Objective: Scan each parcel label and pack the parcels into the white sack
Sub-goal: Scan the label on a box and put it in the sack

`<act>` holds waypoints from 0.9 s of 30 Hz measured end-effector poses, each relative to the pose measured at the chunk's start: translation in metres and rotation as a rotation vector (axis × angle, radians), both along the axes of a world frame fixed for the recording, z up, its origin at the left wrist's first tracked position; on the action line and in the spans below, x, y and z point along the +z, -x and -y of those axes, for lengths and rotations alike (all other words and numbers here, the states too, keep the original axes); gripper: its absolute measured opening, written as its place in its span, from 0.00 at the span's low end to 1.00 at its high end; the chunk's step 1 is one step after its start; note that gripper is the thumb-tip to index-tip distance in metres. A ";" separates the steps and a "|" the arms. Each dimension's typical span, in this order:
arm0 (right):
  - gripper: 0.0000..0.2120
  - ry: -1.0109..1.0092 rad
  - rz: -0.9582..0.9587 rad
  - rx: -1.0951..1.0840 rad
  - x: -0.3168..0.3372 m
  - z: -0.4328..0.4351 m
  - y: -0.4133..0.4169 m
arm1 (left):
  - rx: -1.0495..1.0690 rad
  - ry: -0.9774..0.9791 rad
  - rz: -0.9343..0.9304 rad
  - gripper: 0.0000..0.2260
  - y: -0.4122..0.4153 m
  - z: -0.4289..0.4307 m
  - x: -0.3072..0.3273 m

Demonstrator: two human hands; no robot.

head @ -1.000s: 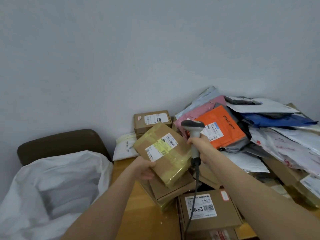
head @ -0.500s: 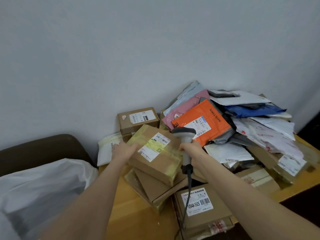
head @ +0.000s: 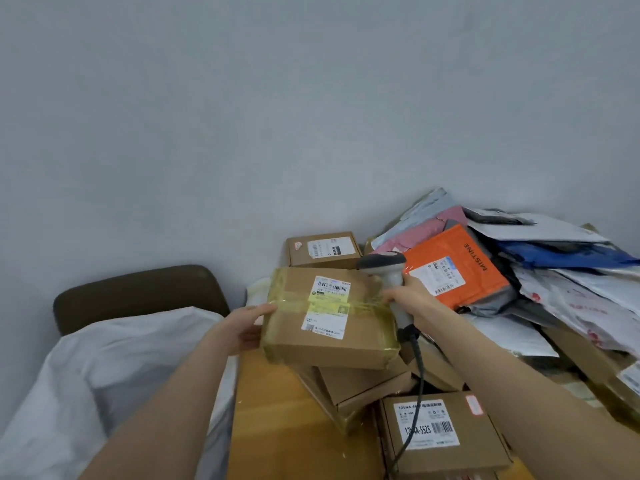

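A brown cardboard parcel (head: 363, 337), box-shaped and banded with yellowish clear tape, was held just above the pale wooden desk (head: 277, 420), over a low stack of flat brown cartons (head: 363, 386). Its long axis was laid roughly left to right across the view, with the broad labelled face turned upward and tipped slightly toward the person. The white printed label (head: 329, 306) was set crosswise to that axis, its barcode at the far end. The parcel was gripped at its left edge by the left hand (head: 247, 325), thumb laid on top; the fingers underneath were hidden. A grey handheld barcode scanner (head: 388, 271) was clasped round its handle by the fingers of the right hand (head: 412, 299), just beside the parcel's far right corner; the handle was held nearly upright and the head was pointed left, over the parcel. A black cable (head: 417, 386) was hung from the handle down across a brown box marked 12V4A (head: 485, 441). The crumpled white sack (head: 114, 368) was seen to the left of the desk, against a dark brown chair back (head: 138, 292). A glossy orange plastic mailer (head: 460, 258) was propped in the heap of bags at the right, and a small brown carton (head: 323, 258) was placed against the wall.
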State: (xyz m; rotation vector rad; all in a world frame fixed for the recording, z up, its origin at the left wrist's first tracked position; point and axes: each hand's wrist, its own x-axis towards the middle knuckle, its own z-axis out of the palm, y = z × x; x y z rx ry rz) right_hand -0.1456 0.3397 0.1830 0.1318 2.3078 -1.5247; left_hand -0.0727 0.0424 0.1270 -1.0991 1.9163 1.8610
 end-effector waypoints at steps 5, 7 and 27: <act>0.13 0.030 -0.043 0.063 0.004 0.000 -0.004 | -0.035 -0.080 0.043 0.25 -0.020 0.001 0.007; 0.14 0.044 -0.036 0.080 0.005 -0.001 -0.004 | -0.020 -0.065 0.035 0.25 -0.025 0.002 0.009; 0.08 0.528 0.095 -0.084 -0.015 0.029 -0.078 | 0.228 -0.100 -0.331 0.11 -0.031 -0.027 -0.010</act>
